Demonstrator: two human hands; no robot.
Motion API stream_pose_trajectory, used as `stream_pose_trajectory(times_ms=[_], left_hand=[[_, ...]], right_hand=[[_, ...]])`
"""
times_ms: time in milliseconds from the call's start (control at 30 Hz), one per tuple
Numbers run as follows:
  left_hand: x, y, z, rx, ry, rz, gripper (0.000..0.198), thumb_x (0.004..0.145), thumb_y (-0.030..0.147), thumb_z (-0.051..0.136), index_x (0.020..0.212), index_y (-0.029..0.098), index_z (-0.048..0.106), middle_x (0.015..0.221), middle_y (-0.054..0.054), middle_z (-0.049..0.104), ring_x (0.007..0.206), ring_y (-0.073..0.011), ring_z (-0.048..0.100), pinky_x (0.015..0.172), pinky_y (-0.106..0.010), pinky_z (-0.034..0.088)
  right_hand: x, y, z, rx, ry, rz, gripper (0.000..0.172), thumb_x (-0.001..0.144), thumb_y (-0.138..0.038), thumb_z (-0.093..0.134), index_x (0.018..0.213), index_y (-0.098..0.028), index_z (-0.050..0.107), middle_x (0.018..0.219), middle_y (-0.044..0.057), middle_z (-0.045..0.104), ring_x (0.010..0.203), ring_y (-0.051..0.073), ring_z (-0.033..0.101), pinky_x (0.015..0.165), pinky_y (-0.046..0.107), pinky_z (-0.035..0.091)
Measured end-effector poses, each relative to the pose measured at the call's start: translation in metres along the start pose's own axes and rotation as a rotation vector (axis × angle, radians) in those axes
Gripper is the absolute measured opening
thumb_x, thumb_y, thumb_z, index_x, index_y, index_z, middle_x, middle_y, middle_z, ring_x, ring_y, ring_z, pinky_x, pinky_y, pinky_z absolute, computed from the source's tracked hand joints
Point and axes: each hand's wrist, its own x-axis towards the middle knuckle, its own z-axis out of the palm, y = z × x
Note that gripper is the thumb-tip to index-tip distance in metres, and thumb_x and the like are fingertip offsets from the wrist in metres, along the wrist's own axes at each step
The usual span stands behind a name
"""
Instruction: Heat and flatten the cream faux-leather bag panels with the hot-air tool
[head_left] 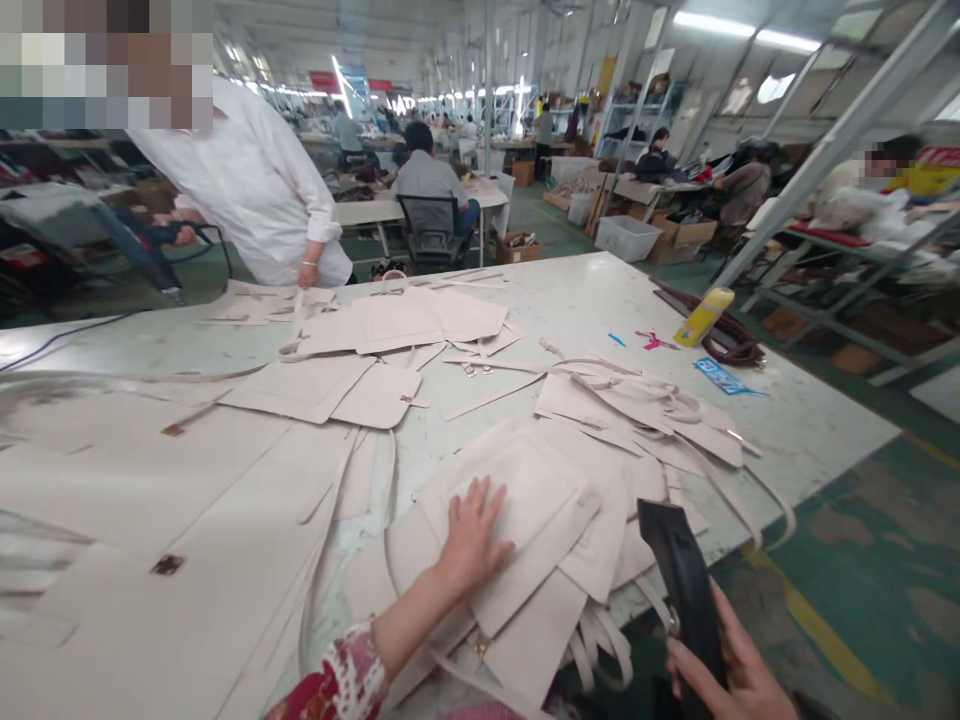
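My left hand (471, 535) lies flat, fingers spread, on a cream leather bag panel (532, 500) at the top of a pile near the table's front edge. My right hand (739, 670) is off the table's edge at the lower right, its fingers wrapped round a black handheld tool (686, 585) that points up toward the pile. More cream panels and straps (645, 400) lie to the right of the pile.
The white worktable (570, 300) holds several stacks of cream panels (390, 325), a yellow bottle (703, 316), a blue label (720, 377) and brown straps (731, 345). A person in a white shirt (255, 190) stands at the far side. Metal racks (847, 250) stand right.
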Motion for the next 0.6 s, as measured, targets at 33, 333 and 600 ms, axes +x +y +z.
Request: stream_pose_trajectory(times_ms=[33,333,600], left_hand=[[-0.008,0.011,0.015,0.007,-0.043,0.078,0.077,0.073,0.040,0.055,0.139,0.027,0.016,0.147,-0.007,0.003,0.133,-0.0281,-0.001,0.104,-0.053,0.002],[-0.019,0.042,0.051,0.023,-0.064,0.147,0.076,0.071,0.062,0.050,0.136,0.036,0.020,0.146,-0.006,0.007,0.132,-0.0322,0.003,0.102,-0.056,-0.003],[-0.014,0.049,0.061,0.026,-0.018,0.075,0.076,0.069,0.057,0.056,0.135,0.039,0.022,0.146,-0.006,0.009,0.132,-0.0346,0.004,0.100,-0.059,-0.003]], right_hand=[[0.003,-0.002,-0.003,-0.003,-0.042,0.011,0.089,0.066,-0.048,0.060,0.138,-0.019,0.018,0.089,0.002,0.062,0.056,0.015,0.057,0.053,0.022,0.050],[0.033,-0.025,0.014,0.016,-0.421,0.049,0.083,0.069,-0.036,0.056,0.139,-0.016,0.016,0.048,-0.007,0.049,0.039,0.012,0.044,0.039,0.022,0.038],[0.099,-0.058,0.030,-0.068,-0.653,-0.033,0.072,0.066,-0.019,0.050,0.134,-0.021,0.030,0.056,-0.005,0.051,0.037,0.011,0.047,0.035,0.022,0.038]])
